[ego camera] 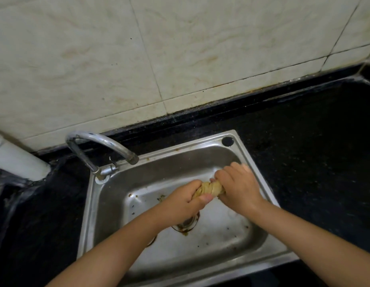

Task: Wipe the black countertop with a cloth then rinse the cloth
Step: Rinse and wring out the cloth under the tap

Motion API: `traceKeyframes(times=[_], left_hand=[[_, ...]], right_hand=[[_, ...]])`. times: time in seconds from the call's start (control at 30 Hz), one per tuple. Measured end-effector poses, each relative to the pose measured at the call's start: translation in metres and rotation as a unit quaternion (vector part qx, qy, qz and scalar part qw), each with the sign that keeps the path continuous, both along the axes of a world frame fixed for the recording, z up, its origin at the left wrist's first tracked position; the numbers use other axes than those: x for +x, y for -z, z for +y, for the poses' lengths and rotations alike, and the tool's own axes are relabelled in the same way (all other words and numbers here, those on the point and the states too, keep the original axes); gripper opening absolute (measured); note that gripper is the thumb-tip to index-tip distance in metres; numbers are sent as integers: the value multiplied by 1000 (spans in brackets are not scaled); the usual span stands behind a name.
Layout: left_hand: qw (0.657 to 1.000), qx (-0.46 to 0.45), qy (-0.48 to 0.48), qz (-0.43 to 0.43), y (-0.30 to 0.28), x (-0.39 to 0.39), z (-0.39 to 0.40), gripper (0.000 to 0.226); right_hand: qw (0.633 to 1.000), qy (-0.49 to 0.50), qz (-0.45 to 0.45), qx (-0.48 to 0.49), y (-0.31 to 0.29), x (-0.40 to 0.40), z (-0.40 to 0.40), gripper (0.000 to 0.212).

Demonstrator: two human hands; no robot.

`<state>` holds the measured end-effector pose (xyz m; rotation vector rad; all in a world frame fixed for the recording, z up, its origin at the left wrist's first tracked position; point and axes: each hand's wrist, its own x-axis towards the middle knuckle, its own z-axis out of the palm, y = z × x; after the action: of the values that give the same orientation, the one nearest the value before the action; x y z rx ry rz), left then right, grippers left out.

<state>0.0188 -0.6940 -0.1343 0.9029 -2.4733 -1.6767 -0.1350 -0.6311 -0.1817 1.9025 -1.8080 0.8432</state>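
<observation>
Over the steel sink [238, 141] set in the black worktop [316, 141], my left hand [185, 200] and right hand [239, 186] each grip an end of the soft, limp cloth [210, 188], wringing it.

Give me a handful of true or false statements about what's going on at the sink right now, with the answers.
1. Both hands grip the cloth, the left hand at one end and the right hand at the other. True.
2. The cloth lies spread flat on the black countertop. False: it is twisted into a tight roll, held above the sink.
3. Water streams from the faucet. False: no water shows at its spout.
4. Brown specks dot the sink's floor. True.
5. The faucet stands at the sink's right corner. False: it stands at the back left corner.
</observation>
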Motion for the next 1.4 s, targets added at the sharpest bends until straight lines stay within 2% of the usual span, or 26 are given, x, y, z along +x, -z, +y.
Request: traceKeyframes(times=[0.07,0.13,0.2,0.27,0.33,0.4,0.43,0.47,0.5,0.63,0.7,0.77,0.83,0.9,0.93,1.0,1.1,1.17,1.3,1.4], left_hand=[[986,-147,67,-51,-5,-2,-2,16],[957,-232,137,-105,-10,-1,-3,15],[924,-295,187,-155,-5,2,-4,28],[896,-339,228,-176,4,5,-4,38],[878,-376,244,-170,14,9,-2,59],[884,-386,231,-125,22,13,-2,81],[896,-374,217,-103,23,15,-1,83],[905,-364,203,-86,24,16,-1,81],[900,-384,198,-56,28,17,-1,75],[865,-478,150,-1,48,17,-3,59],[874,-454,174,-8,43,10,0,56],[914,-374,154,-36,36,3,2,55],[957,-249,113,-95,40,2,-1,38],[982,-156,62,-83,40,1,-2,17],[990,-125,34,-62,39,1,-2,8],[997,-66,-30,-30,40,2,-3,12],[991,6,-130,9,34,4,-5,22],[984,42,-167,45,29,7,-6,29],[972,-23,-212,96,24,9,-7,43],[950,-38,-275,140,20,9,-8,41]], right_hand=[[997,-54,18,47,-8,-7,-1,22],[988,-101,23,117,-15,-11,0,21],[965,-134,7,223,-21,-7,5,13],[920,-137,-64,362,-23,1,8,15],[832,-123,-205,500,-18,9,13,29],[778,-109,-328,524,-13,12,13,34],[754,-102,-370,533,-10,12,13,35],[730,-98,-402,544,-9,13,14,35],[709,-95,-428,553,-10,14,14,35],[631,-94,-516,571,-14,13,17,29],[604,-92,-550,569,-16,10,18,22],[611,-73,-560,555,-15,7,16,21],[675,-68,-494,544,-10,5,10,30],[740,-67,-388,546,-9,2,6,29],[753,-64,-370,540,-10,-1,6,26],[752,-68,-399,520,-12,-7,10,28],[703,-73,-558,435,-16,-15,15,32],[677,-68,-616,396,-20,-17,15,34],[687,-68,-642,335,-24,-16,12,31],[700,-74,-646,296,-30,-15,12,29]])
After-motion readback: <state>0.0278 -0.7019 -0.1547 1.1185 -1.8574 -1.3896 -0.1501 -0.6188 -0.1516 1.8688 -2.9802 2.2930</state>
